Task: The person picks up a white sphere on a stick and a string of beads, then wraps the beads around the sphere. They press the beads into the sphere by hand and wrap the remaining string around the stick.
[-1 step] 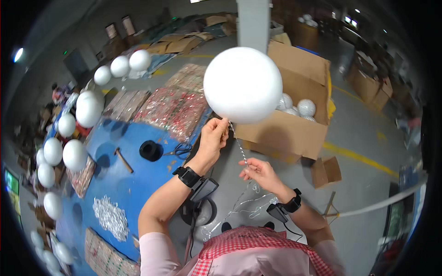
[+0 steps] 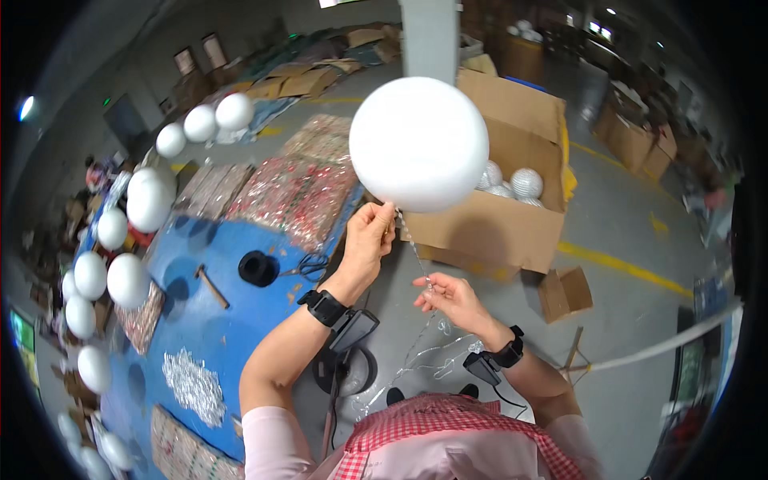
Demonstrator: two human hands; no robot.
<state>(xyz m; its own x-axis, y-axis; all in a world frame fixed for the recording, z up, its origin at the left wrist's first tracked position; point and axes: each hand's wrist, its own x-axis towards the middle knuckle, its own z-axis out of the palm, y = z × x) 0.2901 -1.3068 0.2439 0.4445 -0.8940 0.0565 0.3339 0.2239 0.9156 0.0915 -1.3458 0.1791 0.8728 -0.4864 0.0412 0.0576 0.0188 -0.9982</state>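
Note:
A large smooth white ball [image 2: 418, 144] is in front of me, above the floor. A thin twisted silver cord [image 2: 414, 252] runs down from its lower left edge. At that edge my left hand [image 2: 370, 244] is closed, thumb and forefinger pinching the cord's upper end against the ball. Lower and to the right, my right hand [image 2: 452, 302] has thumb and forefinger pinched on the same cord, its other fingers loosely curled. Below it the cord trails in loose loops toward my apron [image 2: 424, 420]. What my left fingertips cover is hidden.
An open carton [image 2: 480, 232] holding silvery-white balls stands ahead. On the blue table [image 2: 240, 320] lie a hammer [image 2: 212, 288], a black tape roll [image 2: 258, 269], scissors [image 2: 310, 266], silver strands [image 2: 194, 388] and wrapped packs [image 2: 280, 188]. White balls [image 2: 128, 280] line the left. A small box [image 2: 565, 294] sits right.
The whole view has shifted slightly. Both hands keep the same hold on the cord, and the ball stays at my left fingertips.

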